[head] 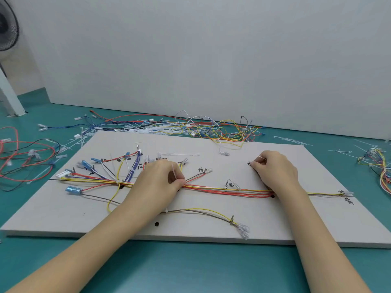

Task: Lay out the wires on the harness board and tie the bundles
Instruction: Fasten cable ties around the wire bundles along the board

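Observation:
A grey harness board [211, 231] lies flat on the green table. Along its middle runs a bundle of red, yellow and white wires [222, 190], fanning out at the left into branches with blue connectors [74, 189]. My left hand [160, 176] pinches a white cable tie [174, 170] at the bundle, with the fingers curled over the wires. My right hand [275, 170] rests on the bundle further right and pinches a thin white wire end [261, 158] at its fingertips. A yellow and brown pair [203, 212] lies nearer me.
Loose wires and white cable ties [190, 126] are heaped behind the board against the white wall. Red and black wires [23, 157] sprawl at the left, and another coloured bundle [380, 168] lies at the right edge. A fan [6, 28] stands at far left.

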The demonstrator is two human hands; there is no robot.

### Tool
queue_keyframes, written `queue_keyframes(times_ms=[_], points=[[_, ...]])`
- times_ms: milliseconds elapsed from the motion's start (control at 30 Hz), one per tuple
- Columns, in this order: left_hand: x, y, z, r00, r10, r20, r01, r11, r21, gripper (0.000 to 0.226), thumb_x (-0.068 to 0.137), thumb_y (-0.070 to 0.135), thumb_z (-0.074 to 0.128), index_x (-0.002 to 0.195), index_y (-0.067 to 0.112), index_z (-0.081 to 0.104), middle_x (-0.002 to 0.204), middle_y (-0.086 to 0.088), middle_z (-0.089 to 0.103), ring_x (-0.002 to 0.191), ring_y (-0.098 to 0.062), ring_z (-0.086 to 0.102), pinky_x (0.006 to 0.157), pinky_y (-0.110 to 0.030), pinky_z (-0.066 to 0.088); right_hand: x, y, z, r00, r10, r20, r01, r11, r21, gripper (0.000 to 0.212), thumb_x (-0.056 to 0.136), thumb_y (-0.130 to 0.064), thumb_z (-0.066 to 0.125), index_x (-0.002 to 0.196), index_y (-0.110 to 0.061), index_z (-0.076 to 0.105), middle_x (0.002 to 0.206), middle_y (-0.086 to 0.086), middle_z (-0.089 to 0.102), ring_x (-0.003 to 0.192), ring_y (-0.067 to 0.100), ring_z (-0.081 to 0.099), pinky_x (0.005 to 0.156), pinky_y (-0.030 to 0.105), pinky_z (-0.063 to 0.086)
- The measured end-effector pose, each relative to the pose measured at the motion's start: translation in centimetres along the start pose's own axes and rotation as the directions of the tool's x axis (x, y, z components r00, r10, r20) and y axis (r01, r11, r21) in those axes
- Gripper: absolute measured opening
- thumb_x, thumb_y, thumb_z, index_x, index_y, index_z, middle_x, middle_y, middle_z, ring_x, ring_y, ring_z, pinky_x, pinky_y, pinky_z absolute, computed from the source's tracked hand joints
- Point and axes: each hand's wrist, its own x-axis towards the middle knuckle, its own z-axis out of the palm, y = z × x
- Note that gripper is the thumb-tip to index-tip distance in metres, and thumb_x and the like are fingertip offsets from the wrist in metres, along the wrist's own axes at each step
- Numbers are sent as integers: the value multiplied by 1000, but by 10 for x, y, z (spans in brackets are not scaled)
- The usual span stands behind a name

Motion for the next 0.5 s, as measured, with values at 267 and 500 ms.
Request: queue_keyframes(times_ms=[267,500], points=[[2,5,-4,1000,-10,18,10,1000,-1,11,80,12,73,71,20,74,69,8,68,70,-9,63,73,-32,53,2,1,3,1000,-8,15,7,999,38,16,92,-32,59,81,-20,61,96,-5,66,87,20,51,71,31,35],[2,8,-7,999,-51,6,51,999,14,14,78,11,72,68,20,74,64,9,68,68,-7,64,71,-30,54,4,-2,-2,998,-10,54,10,1000,16,16,92,-28,58,83,-18,63,100,0,67,93,25,55,71,30,36]])
